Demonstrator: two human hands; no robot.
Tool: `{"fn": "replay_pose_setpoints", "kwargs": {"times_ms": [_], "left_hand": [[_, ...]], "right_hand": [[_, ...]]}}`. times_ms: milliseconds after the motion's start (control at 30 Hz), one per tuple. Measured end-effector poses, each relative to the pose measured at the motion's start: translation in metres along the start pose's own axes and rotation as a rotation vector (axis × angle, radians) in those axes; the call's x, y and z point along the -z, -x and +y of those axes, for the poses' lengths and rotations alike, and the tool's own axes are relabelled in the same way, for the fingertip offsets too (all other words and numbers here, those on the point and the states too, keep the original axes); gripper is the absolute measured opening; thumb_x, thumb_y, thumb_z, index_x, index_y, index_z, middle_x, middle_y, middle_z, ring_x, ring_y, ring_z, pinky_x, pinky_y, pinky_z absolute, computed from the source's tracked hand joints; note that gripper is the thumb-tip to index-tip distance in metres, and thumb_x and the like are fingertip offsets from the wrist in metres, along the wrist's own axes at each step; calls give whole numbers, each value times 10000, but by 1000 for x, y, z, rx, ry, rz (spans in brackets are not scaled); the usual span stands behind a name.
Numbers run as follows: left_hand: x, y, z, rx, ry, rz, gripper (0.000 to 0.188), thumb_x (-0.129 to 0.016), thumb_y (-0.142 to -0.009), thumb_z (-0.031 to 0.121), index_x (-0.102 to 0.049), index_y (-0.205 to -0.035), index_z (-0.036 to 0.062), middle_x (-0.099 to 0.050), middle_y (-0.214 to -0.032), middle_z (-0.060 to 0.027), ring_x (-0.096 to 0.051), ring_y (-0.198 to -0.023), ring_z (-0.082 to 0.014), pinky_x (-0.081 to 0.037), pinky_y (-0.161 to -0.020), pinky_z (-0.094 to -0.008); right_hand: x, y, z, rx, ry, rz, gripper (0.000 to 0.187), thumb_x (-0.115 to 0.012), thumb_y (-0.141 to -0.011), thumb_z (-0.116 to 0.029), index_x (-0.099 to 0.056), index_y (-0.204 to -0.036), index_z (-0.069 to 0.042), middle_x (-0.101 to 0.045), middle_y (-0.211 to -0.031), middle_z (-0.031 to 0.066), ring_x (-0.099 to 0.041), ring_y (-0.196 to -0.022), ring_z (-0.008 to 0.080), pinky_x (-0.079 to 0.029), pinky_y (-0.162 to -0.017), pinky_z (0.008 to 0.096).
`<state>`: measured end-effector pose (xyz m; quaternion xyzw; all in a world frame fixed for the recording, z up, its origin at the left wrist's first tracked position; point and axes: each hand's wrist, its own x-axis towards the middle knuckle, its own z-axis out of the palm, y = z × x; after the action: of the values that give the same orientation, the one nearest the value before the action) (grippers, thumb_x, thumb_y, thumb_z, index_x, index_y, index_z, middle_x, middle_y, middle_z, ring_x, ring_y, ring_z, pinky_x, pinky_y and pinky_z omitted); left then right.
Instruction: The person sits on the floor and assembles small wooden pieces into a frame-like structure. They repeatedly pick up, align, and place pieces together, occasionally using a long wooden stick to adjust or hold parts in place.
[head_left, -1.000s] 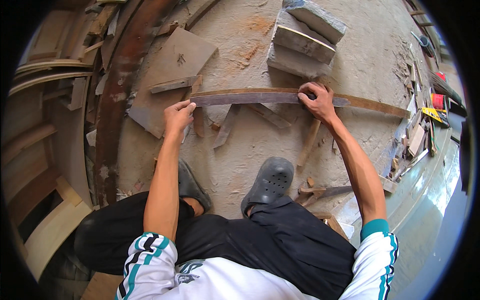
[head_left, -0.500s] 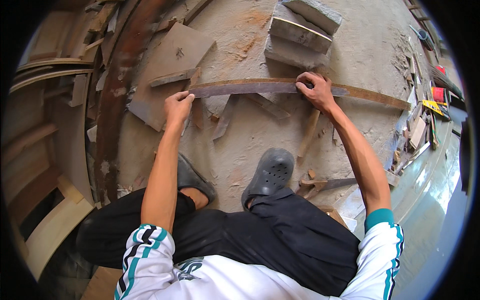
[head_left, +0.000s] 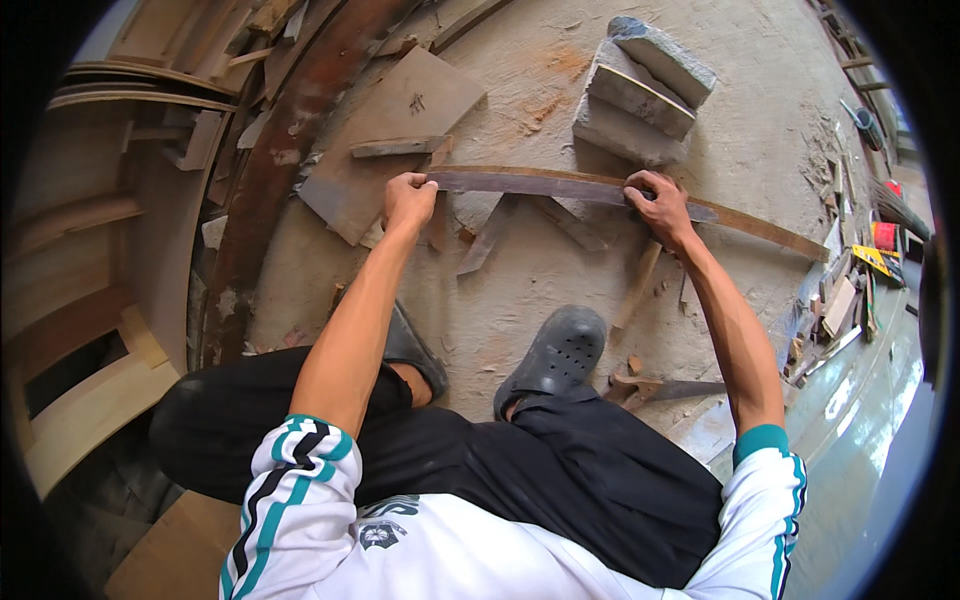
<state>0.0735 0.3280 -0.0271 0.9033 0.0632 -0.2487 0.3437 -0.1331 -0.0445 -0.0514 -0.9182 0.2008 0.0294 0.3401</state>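
Grey strip [head_left: 530, 184] | straight, crosswise | brown wooden strip [head_left: 765, 229] | along its far edge, extending farther right

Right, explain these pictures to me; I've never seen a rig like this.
There is no robot: these are a person's bare hands, seen from above by a wide fisheye camera worn on the head. Its lens bends straight edges near the rim. The left hand pinches the left end of a dark strip; the right hand grips it farther along. A longer brown strip runs along its far side. On the dusty floor lie a saw, a flat board and grey blocks.
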Motion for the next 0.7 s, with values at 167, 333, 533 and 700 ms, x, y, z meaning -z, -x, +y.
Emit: {"fn": "replay_pose_setpoints", "kwargs": {"times_ms": [167, 333, 533, 700], "left_hand": [[-20, 28, 32, -140, -331, 288, 544, -683, -850, 159, -563, -1370, 57, -489, -1452, -186, -421, -1386, -344, -357, -1125, -492], [-71, 30, 40, -679, -648, 352, 635, -673, -863, 221, -475, -1447, 67, -382, -1516, -216, -320, -1439, -395, -246, -1190, -528], [-118, 85, 72, -935, -729, -82, 750, -707, -873, 358, -415, -1508, 88, -348, -1574, -217, -247, -1508, -378, -207, -1222, -525], [-128, 62, 90, -1168, -722, -278, 744, -690, -891, 392, -411, -1510, 89, -369, -1575, -199, -292, -1497, -356, -241, -1216, -519]], "right_hand": [[12, -2, -23, -75, 188, -35, 223, -672, -880, -350, -738, -1034, -202, -716, -1124, 51, -559, -1220, 312, -269, -1088, 624], [10, -11, -34, -144, 414, -90, 224, -659, -864, -306, -757, -1048, -225, -688, -1163, 100, -535, -1252, 351, -323, -1052, 634], [13, -27, -47, -254, 421, -225, 256, -680, -800, -265, -759, -1039, -216, -713, -1113, 144, -637, -1130, 362, -464, -940, 537], [13, -24, -37, -306, 289, -183, 254, -649, -785, -214, -742, -1016, -167, -742, -1030, 159, -696, -1019, 381, -551, -868, 479]]}}
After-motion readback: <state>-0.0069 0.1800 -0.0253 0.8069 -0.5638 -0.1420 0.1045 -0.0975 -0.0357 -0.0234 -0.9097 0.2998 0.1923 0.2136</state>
